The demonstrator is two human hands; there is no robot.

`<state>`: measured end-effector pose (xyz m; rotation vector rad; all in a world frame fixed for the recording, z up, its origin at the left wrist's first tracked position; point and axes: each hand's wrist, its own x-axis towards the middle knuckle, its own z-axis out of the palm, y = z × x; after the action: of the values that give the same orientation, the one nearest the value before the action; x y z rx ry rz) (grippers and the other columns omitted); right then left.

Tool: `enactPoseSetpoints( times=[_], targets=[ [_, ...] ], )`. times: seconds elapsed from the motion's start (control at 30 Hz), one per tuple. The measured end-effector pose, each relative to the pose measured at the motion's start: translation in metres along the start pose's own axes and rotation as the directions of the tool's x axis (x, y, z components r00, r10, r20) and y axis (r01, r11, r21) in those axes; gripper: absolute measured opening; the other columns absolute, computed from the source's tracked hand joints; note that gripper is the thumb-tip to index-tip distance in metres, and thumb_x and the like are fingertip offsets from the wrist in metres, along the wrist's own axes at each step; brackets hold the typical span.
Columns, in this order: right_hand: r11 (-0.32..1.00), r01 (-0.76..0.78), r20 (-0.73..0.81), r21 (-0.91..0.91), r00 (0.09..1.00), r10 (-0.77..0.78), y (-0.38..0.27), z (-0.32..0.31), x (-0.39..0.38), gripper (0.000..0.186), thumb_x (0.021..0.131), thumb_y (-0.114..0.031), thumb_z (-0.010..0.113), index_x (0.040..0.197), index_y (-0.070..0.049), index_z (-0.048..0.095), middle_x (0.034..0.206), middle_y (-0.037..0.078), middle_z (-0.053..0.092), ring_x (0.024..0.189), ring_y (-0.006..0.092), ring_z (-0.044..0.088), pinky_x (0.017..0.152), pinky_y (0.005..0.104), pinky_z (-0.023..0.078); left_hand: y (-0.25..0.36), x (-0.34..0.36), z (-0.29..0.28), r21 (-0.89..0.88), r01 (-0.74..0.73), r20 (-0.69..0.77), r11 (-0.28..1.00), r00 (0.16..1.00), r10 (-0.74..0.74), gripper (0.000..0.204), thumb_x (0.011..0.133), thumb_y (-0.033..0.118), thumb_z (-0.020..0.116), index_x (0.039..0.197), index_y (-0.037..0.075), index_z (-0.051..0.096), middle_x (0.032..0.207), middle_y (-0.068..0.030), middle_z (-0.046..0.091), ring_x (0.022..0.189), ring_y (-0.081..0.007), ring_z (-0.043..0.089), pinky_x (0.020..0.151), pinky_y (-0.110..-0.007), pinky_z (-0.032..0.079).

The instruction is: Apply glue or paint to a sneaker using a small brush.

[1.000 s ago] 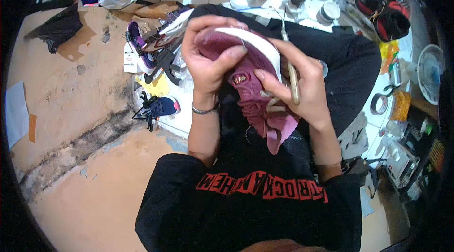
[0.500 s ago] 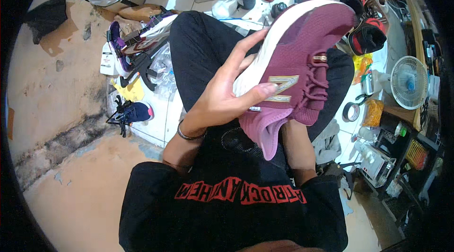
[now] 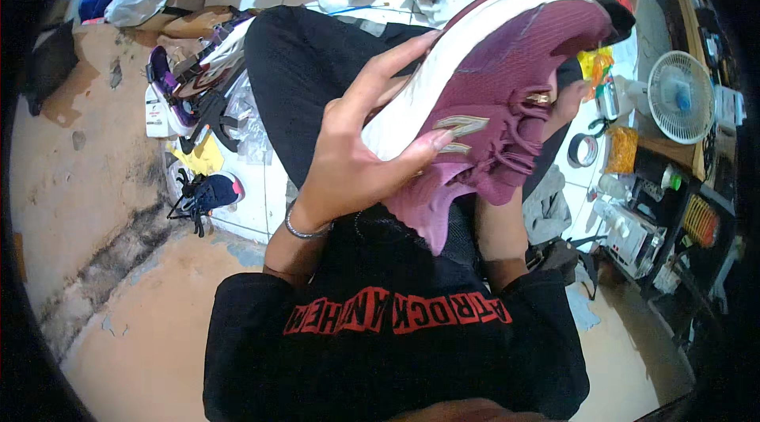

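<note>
Over the dark trousers [image 3: 305, 81], the maroon shoe [image 3: 499, 66] is held tilted, toe pointing away — the step in hand seems to be steadying it at an angle. The left hand [image 3: 348, 133] pinches it, thumb on the side, other fingers at the smooth white sole [image 3: 447, 66]; the right hand [image 3: 566, 103] is partly hidden behind, its grip impossible to tell. Turning it calls for support under that curved sole — ribbed fabric, cord-like laces [image 3: 518, 141] and the pink collar [image 3: 423, 204] look pliable
</note>
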<state>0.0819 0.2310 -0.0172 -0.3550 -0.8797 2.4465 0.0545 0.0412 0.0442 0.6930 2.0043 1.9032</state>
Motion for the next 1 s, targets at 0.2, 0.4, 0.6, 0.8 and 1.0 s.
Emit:
enactPoseSetpoints(
  times=[0.2,0.4,0.6,0.8,1.0],
  targets=[
    [0.809,0.317,0.143,-0.494,0.948,-0.284,-0.032,0.012,0.007,0.069,0.086,-0.043,0.075,0.131,0.002,0.049,0.116,0.008,0.058,0.107,0.0163,0.057,0.095,0.0322,0.045,-0.001,-0.004,0.006,0.135,-0.018,0.044,0.991,0.999,0.012,0.071,0.077,0.007,0.081,0.14,-0.004,0.05,0.136,-0.0205,0.06,0.119,-0.0255,0.065,0.098,-0.034,0.051],
    [0.842,0.211,0.039,-0.497,0.974,-0.221,-0.045,0.022,-0.007,0.05,0.082,-0.019,0.08,0.12,-0.001,0.053,0.105,0.005,0.06,0.095,0.0126,0.057,0.089,0.0284,0.045,-0.003,-0.005,0.01,0.28,-0.181,0.094,0.943,0.982,0.161,0.072,0.073,0.007,0.083,0.138,-0.005,0.052,0.137,-0.0215,0.059,0.121,-0.0288,0.063,0.102,-0.036,0.049],
    [0.779,0.279,0.024,-0.561,0.947,-0.322,-0.054,0.027,0.001,0.042,0.087,-0.016,0.076,0.122,-0.002,0.056,0.104,0.005,0.065,0.09,0.0127,0.063,0.083,0.0272,0.05,-0.001,0.0,0.006,0.032,-0.071,0.161,0.997,0.985,0.065,0.089,0.069,0.011,0.087,0.145,-0.004,0.043,0.133,-0.0227,0.061,0.119,-0.0263,0.063,0.101,-0.035,0.048],
    [0.732,0.171,-0.161,-0.66,0.919,-0.359,-0.067,0.016,0.005,0.045,0.092,-0.007,0.064,0.136,-0.007,0.055,0.122,0.014,0.055,0.105,0.0248,0.063,0.089,0.0306,0.055,-0.002,-0.005,0.012,-0.238,0.09,0.175,0.967,0.983,-0.048,0.088,0.07,0.011,0.087,0.146,-0.001,0.043,0.139,-0.0176,0.052,0.128,-0.0235,0.052,0.107,-0.034,0.041],
    [0.671,0.158,-0.157,-0.724,0.91,-0.383,-0.071,0.018,0.004,0.052,0.091,-0.001,0.062,0.142,-0.007,0.053,0.125,0.017,0.051,0.111,0.0282,0.063,0.092,0.0327,0.056,-0.002,0.001,0.021,-0.176,0.043,0.152,0.983,0.988,-0.016,0.083,0.073,0.006,0.083,0.145,-0.001,0.042,0.135,-0.0155,0.054,0.124,-0.0205,0.054,0.104,-0.033,0.044]
  ],
)
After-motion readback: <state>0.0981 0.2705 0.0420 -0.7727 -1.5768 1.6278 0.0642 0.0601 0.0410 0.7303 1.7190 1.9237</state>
